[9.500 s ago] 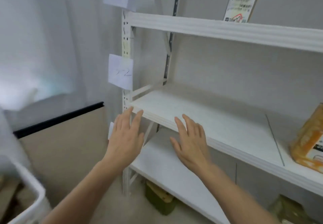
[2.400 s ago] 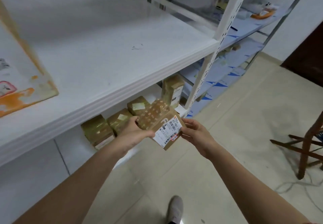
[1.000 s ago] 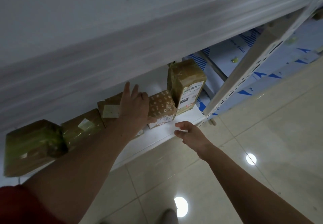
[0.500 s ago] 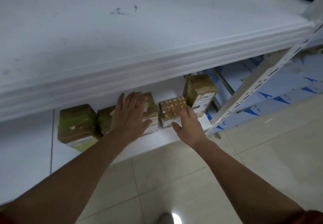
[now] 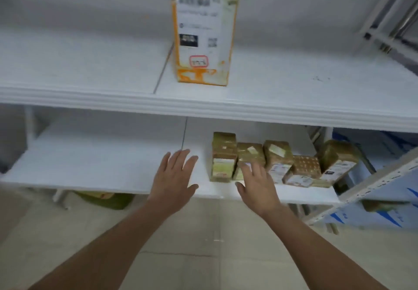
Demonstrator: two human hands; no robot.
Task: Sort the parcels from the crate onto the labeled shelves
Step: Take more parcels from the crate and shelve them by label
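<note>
– Fingers (image 5: 178, 161) of the left hand (image 5: 174, 181): how were they entered?
– Spread and straight, nothing held. They were poised over a bare stretch of the lower shelf (image 5: 101, 165); contact with the board could not be established.
– And the right hand (image 5: 257, 183)?
– Fingers (image 5: 247, 170) likewise extended, nothing gripped. The tips were recorded at the front of the second parcel (image 5: 251, 154); contact not confirmed.
– Stock?
– Five brown taped parcels (image 5: 276, 154) were listed in a row at the right of the lower shelf, side against side, the dotted parcel (image 5: 306, 167) fourth from the left. One tall orange box (image 5: 201, 29) was noted upright on the upper shelf (image 5: 113, 99).
– Step in hand?
– Judged as the moment after a placing, both hands being unladen. The crate was not seen. A turn away from the shelving was judged to be called for next, with a fresh parcel to be taken and its label checked against the shelf tags.
</note>
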